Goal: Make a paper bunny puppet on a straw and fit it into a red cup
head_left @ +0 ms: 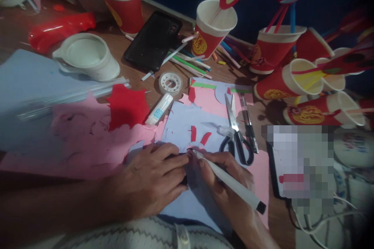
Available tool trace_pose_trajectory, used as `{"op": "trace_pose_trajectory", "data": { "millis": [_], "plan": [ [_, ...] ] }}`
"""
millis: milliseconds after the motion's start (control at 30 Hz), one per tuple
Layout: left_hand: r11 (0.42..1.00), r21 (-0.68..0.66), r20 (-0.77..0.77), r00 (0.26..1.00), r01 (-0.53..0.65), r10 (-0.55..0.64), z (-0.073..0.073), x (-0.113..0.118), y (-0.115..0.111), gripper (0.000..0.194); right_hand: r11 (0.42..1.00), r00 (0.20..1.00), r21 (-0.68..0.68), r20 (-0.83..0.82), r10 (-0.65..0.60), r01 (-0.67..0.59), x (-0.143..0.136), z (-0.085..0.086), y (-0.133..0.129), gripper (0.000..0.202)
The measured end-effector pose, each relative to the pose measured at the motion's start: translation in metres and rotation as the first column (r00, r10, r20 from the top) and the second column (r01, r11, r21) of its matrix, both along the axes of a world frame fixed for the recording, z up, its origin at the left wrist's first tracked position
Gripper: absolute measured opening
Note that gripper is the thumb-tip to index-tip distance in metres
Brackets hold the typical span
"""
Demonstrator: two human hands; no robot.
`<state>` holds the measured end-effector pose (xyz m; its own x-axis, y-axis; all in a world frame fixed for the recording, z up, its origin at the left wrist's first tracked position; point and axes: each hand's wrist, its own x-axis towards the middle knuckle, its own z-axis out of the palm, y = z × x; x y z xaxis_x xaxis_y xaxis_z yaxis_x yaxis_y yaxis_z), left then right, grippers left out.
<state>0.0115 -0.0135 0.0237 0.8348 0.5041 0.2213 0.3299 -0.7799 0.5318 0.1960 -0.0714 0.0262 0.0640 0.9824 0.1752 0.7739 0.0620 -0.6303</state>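
My right hand (226,177) grips a white marker pen (230,183) with a black end, its tip angled down to a small white-and-red cut-out (196,144). Two red paper strips (206,138) stick up from that piece. My left hand (163,179) lies over blue paper (201,198), fingertips close to the pen's tip and fingers slightly bent. Something dark, too hidden to name, shows beneath those fingers. Just beyond the right hand are black-handled scissors (236,132) and a pen (249,124). A glue stick (159,109) lies past the left hand.
Red paper cups (214,27), some tipped over, line the back and right. A black phone (153,39), a tape roll (170,83), a white ceramic cup (86,54) and red paper (128,105) lie beyond my hands. Pink paper scraps (84,124) spread leftward; cables (318,221) run at right.
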Motion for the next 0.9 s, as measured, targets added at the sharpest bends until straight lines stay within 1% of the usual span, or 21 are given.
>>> {"op": "trace_pose_trajectory", "data": {
  "millis": [267, 533, 900],
  "plan": [
    [1.000, -0.002, -0.002, 1.000, 0.006, -0.006, -0.002, -0.001, 0.000, 0.016, 0.997, 0.995, -0.009, 0.062, -0.073, 0.073, 0.002, 0.003, -0.004, 0.005],
    [1.000, -0.014, 0.001, 1.000, 0.008, -0.008, -0.005, -0.003, -0.002, 0.016, 0.995, 0.993, -0.014, 0.071, -0.099, 0.100, 0.004, 0.000, -0.007, 0.006],
    [1.000, -0.003, -0.007, 1.000, 0.016, -0.016, -0.004, -0.002, -0.001, 0.019, 0.990, 0.987, -0.022, 0.088, -0.135, 0.137, 0.004, 0.002, -0.011, 0.007]
  ]
}}
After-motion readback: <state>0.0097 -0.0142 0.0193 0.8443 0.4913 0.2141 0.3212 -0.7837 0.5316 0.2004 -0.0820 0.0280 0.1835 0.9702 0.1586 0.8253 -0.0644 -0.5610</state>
